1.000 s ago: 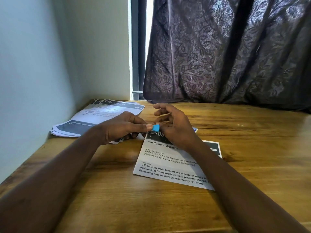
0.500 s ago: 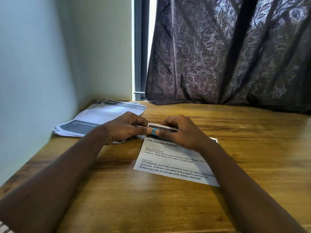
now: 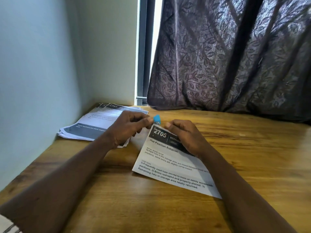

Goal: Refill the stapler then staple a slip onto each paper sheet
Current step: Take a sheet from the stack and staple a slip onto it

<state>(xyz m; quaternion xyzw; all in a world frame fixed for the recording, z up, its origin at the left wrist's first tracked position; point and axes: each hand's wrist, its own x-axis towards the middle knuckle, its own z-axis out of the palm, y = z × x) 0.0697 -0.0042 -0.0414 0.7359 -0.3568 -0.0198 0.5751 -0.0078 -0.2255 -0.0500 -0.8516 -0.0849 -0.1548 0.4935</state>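
A printed sheet headed "2705 Hat Position Rotation" lies in the middle of the wooden table. My right hand rests on its top part, thumb and fingers pinching the top edge. My left hand holds a small blue stapler at the sheet's top left corner. Only the stapler's blue tip shows past my fingers. No separate slip is visible; my right hand hides the sheet's top right part.
A fanned stack of printed sheets lies at the table's far left against the wall. A dark patterned curtain hangs behind the table's far edge. Bare wood lies to the right and in front.
My left hand has lifted and tilted the blue stapler at the sheet's top left corner. My right hand has shifted onto the sheet's heading. The "2705" header now shows.
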